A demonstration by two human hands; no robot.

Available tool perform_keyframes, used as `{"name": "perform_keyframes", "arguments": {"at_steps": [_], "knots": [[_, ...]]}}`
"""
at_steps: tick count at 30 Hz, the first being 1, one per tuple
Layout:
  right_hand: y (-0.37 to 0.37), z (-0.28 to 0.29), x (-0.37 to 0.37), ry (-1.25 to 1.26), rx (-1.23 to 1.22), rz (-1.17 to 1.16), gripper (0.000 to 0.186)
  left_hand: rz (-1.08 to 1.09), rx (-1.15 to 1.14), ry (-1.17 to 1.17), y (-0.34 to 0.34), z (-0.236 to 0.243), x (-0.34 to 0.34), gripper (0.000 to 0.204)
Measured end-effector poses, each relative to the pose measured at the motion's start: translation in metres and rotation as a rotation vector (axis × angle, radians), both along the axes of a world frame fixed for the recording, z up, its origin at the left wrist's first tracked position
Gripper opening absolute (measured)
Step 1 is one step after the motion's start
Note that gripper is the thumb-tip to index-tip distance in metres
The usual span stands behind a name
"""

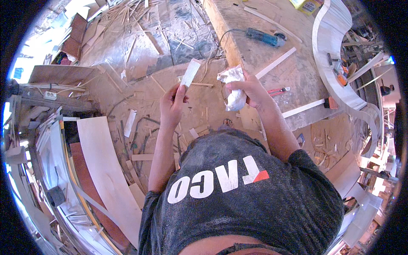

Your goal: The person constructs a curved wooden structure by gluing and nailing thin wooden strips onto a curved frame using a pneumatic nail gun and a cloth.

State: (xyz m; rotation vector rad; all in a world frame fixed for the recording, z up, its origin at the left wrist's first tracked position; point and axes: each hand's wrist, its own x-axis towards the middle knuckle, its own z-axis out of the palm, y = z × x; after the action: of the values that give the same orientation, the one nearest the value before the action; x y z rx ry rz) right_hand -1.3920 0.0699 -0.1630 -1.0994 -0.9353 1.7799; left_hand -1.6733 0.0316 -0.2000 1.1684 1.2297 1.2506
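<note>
"Logging the left hand point(173, 104) first. What's in it?"

"Flat pale strip point(190, 73), pinched between thumb and fingers, tilted, upper end free. It's left of the surface point(254, 57), over the floor point(204, 100)."

"Right hand point(250, 90)?"

"Fingers wrapped round a crumpled white packet point(235, 97). Held up by the surface's left edge. Can't tell what's inside."

"Fingers wide anywhere?"

"No. Narrow pinch on the left, full grip on the right."

"What's on the surface?"

"Blue power tool point(263, 37) toward the far end, cord point(229, 31) running to the left edge. Red-handled tool point(277, 92) around mid-surface, type unclear. Long pale wood piece point(277, 63) lying between those two."

"Around it?"

"Wavy pale panel point(323, 55) along the surface's right side. Offcuts point(130, 123) scattered on the floor, left of the surface."
</note>
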Motion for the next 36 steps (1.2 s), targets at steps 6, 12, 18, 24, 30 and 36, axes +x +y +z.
{"name": "perform_keyframes", "arguments": {"at_steps": [6, 12, 18, 24, 30, 36], "knots": [[0.003, 0.005, -0.006, -0.089, -0.007, -0.049, 0.041, 0.029, -0.022, 0.002, 0.0, -0.005, 0.0, 0.037], [0.002, 0.017, -0.003, -0.052, -0.053, -0.057, 0.043, -0.026, -0.033, 0.055, -0.003, 0.002, -0.004, 0.036], [0.008, 0.028, 0.008, -0.01, -0.116, 0.014, 0.038, -0.064, 0.012, 0.264, -0.008, 0.019, -0.009, 0.036], [0.01, 0.045, 0.009, 0.203, -0.039, 0.114, 0.037, -0.1, -0.001, 0.333, -0.014, 0.031, -0.012, 0.035], [0.014, 0.049, 0.012, 0.007, -0.088, 0.102, 0.038, -0.071, 0.157, 0.538, -0.018, 0.045, -0.011, 0.027], [0.016, 0.05, 0.008, -0.037, -0.081, 0.109, 0.036, -0.072, 0.233, 0.627, -0.021, 0.063, -0.01, 0.025]]}}
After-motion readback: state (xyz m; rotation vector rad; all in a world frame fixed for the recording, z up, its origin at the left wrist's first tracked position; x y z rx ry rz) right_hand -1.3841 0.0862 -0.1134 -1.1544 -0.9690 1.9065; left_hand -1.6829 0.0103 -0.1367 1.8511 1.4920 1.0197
